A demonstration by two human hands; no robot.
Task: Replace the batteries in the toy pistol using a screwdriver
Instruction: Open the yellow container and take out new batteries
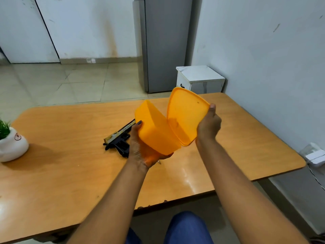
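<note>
My left hand (140, 148) grips an orange plastic box (154, 127), held tilted above the wooden table (70, 164). My right hand (208, 125) holds the box's orange lid (186, 113), lifted off and angled away from the box on its right side. A black and gold toy pistol (119, 138) lies flat on the table just left of my left hand, partly hidden behind it. A small metal tip (159, 162) pokes out below my left palm; what it belongs to is hidden. The box's inside is not visible.
A white pot with a green plant (12, 145) stands at the table's left edge. A white wall runs close along the right side, with a white adapter and cable (314, 155) by the table's right corner. A small white cabinet (200, 80) and grey fridge (165, 44) stand beyond the far edge.
</note>
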